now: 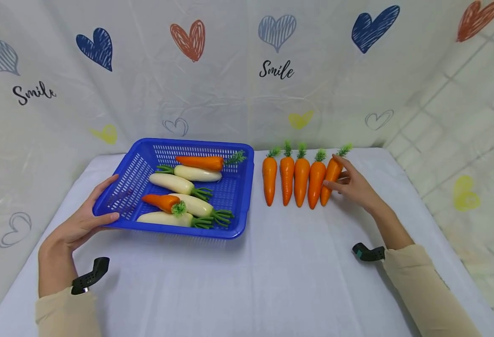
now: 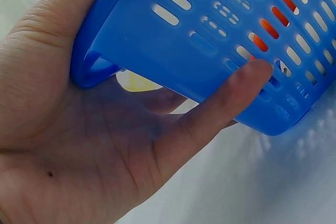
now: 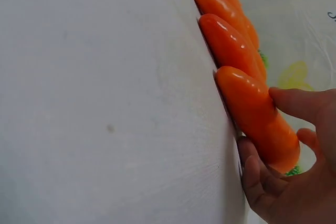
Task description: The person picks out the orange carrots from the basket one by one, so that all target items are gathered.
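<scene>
My left hand (image 1: 76, 222) grips the left end of a blue plastic basket (image 1: 248, 189). In the left wrist view a finger lies against the slotted wall (image 2: 157, 61) below the rim. Inside the basket lie an orange carrot (image 1: 202, 163) at the back, a second carrot (image 1: 161, 201) nearer the front, and several white radishes (image 1: 172, 183) with green stalks. My right hand (image 1: 356, 185) holds the rightmost carrot (image 1: 333, 174) of a row, thumb and fingers on opposite sides. In the right wrist view this carrot (image 3: 257, 114) lies close to the white cloth, its leafy top mostly hidden.
Several more carrots (image 1: 301, 180) lie side by side between the basket and my right hand, tips toward me. A white cloth (image 1: 272, 276) covers the table. Behind it hangs a pale curtain (image 1: 225, 93) printed with hearts and the word Smile.
</scene>
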Demonstrator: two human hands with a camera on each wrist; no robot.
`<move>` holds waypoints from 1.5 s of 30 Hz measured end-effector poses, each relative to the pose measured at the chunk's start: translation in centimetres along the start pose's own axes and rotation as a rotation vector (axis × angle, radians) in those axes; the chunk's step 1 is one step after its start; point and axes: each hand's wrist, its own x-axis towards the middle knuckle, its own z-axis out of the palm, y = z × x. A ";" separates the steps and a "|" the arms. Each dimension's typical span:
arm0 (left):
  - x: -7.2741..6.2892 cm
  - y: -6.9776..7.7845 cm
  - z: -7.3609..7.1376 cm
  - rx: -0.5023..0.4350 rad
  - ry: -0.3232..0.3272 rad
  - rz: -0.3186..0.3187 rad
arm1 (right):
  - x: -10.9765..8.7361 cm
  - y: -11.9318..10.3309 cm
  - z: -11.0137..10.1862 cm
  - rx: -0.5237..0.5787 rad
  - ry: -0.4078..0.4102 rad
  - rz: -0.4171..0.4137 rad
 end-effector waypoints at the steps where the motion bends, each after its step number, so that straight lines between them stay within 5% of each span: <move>1: 0.0 0.0 0.0 -0.001 0.001 0.000 | 0.0 0.0 0.0 -0.009 0.001 -0.001; 27: 0.1 -0.3 -0.2 -0.016 0.002 -0.010 | 0.1 -0.3 0.0 -0.065 0.036 -0.042; 39: 0.1 -0.1 -0.1 -0.021 -0.001 -0.007 | 0.4 -1.4 0.7 -0.112 0.286 -0.112; 45: 0.1 0.0 -0.1 -0.017 -0.002 -0.007 | 1.1 -3.1 1.6 -0.058 0.296 -0.138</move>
